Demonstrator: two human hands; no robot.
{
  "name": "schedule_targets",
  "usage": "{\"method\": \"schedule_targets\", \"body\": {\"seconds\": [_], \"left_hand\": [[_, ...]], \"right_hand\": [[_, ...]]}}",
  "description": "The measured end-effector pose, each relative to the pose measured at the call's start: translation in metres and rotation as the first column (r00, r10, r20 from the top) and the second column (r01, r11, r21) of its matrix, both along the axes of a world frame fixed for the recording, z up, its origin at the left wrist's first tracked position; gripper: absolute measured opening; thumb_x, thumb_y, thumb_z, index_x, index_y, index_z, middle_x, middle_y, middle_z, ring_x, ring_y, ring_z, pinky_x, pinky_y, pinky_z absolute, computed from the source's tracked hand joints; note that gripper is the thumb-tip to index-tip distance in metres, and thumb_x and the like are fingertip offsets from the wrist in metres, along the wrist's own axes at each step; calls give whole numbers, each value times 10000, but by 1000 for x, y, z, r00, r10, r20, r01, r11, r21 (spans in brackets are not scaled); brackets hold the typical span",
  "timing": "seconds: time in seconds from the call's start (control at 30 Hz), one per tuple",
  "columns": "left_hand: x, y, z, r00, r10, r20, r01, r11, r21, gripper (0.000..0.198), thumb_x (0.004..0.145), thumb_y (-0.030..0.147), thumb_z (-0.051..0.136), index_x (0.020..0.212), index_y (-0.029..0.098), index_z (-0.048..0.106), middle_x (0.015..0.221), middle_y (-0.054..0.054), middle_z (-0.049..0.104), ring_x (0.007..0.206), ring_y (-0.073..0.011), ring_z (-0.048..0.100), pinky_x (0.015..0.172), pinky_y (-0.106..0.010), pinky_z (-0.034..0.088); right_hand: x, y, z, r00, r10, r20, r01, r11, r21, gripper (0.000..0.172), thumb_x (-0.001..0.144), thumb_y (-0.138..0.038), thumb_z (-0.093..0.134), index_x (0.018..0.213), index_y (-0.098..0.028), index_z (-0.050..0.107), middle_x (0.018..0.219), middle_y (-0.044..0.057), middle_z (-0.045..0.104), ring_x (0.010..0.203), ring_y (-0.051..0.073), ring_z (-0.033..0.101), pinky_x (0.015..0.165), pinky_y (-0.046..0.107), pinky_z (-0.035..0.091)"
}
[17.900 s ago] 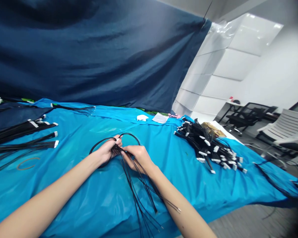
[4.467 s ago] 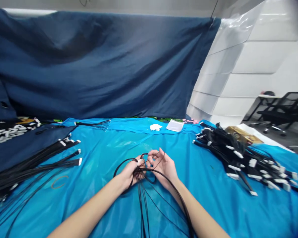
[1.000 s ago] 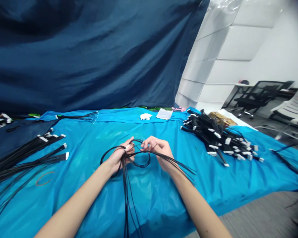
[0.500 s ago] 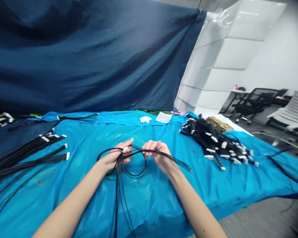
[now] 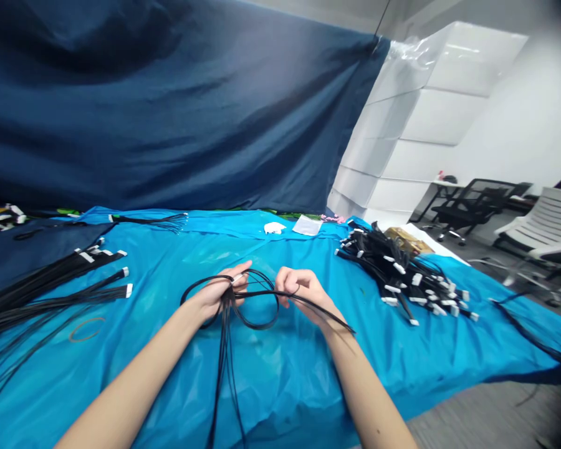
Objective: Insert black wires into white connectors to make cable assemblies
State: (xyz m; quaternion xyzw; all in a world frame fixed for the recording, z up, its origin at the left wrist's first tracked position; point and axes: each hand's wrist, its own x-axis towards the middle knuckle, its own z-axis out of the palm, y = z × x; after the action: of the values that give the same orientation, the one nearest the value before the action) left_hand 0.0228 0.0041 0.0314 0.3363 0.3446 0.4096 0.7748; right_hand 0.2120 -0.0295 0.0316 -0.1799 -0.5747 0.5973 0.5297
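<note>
A looped bundle of black cables [image 5: 262,325] hangs from my left hand [image 5: 219,292], whose fingers are closed around its middle by a white connector [image 5: 237,278]. Loose cable strands drop from there toward the near edge. To its right, my right hand [image 5: 299,290] has curled fingers pinched at the cable strands that run across it to the right. Thin strand tips pass over the right wrist. Both hands are above the blue cover [image 5: 280,386], a short gap apart.
Black cables with white connectors [image 5: 88,265] lie at the left, near a brown rubber band [image 5: 88,329]. A larger pile of them [image 5: 402,274] lies at the right. White paper [image 5: 307,225] and another cable bundle [image 5: 149,220] are at the back. Chairs [image 5: 474,202] stand beyond.
My right hand has moved slightly right, its fingers more curled. The cable ends beside it have shifted down a little. My left hand keeps its hold, and the camera view has tilted slightly.
</note>
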Motion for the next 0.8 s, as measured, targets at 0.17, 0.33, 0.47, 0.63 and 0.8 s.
{"method": "schedule_targets", "body": {"seconds": [0.17, 0.33, 0.47, 0.63, 0.8], "left_hand": [[3, 6, -5, 991, 134, 7, -134, 985, 107, 212, 633, 206, 667, 802, 158, 548, 457, 105, 299, 335, -18, 302, 336, -140, 222], [4, 10, -8, 970, 221, 99, -232, 965, 123, 228, 637, 221, 675, 814, 163, 542, 443, 107, 309, 330, -22, 283, 348, -152, 238], [3, 10, -4, 970, 226, 85, -234, 967, 102, 193, 656, 271, 665, 720, 151, 528, 429, 102, 301, 316, -19, 264, 339, -155, 233], [4, 8, -2, 976, 202, 76, -210, 971, 116, 236, 606, 268, 703, 724, 154, 532, 435, 102, 333, 318, -22, 296, 340, -157, 254], [7, 7, -5, 988, 157, 11, -157, 981, 115, 303, 630, 308, 677, 533, 157, 433, 393, 92, 304, 301, -16, 245, 308, -156, 176]], "right_hand": [[-6, 2, 3, 996, -45, 71, 42, 998, 42, 199, 624, -214, 724, 808, -210, 650, 1035, 45, 514, 740, 139, 553, 608, 265, 448], [-14, 1, -1, 992, 27, 124, -34, 998, 56, 404, 630, -192, 720, 1012, -250, 602, 1133, 62, 479, 916, 203, 547, 666, 287, 495], [-16, -1, -4, 982, 15, 188, -35, 994, 103, 549, 635, -181, 718, 1142, -264, 523, 1111, 74, 532, 1018, 223, 512, 767, 313, 482], [-17, -3, 0, 935, -33, 353, -74, 956, 283, 496, 690, -195, 660, 1165, -243, 526, 1158, 77, 521, 1052, 227, 497, 790, 317, 466], [-23, -9, 4, 843, -136, 521, -181, 839, 513, 419, 759, -84, 499, 1132, -263, 565, 1181, 30, 537, 1107, 195, 455, 951, 370, 350]]}}
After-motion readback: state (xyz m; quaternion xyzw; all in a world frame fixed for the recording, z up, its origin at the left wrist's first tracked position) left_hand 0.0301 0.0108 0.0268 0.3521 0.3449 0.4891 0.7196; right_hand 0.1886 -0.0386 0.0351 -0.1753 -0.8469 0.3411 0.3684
